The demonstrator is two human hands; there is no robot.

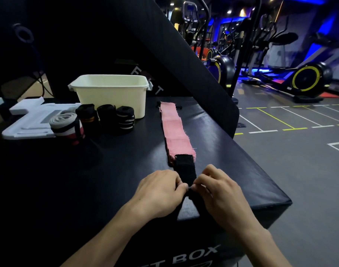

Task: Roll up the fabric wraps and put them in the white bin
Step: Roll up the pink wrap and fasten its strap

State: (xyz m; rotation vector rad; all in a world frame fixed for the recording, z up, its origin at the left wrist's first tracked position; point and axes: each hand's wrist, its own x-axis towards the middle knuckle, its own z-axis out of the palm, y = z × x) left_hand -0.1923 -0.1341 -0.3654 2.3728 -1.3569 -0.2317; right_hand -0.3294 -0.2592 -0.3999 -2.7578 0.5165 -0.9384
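Your left hand and right hand both pinch near black end of pink wrap. Strip's long axis runs straight away, far end beside white bin; roll forward.

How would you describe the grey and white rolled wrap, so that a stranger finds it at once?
Start at the white bin on the black box. Four rolled wraps stand before it. The grey and white rolled wrap is leftmost, the only pale one; the others are mostly black.

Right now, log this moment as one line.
stage: starting roll | left hand: pinching black end of pink wrap | right hand: pinching same end | rolled wraps: beside white bin
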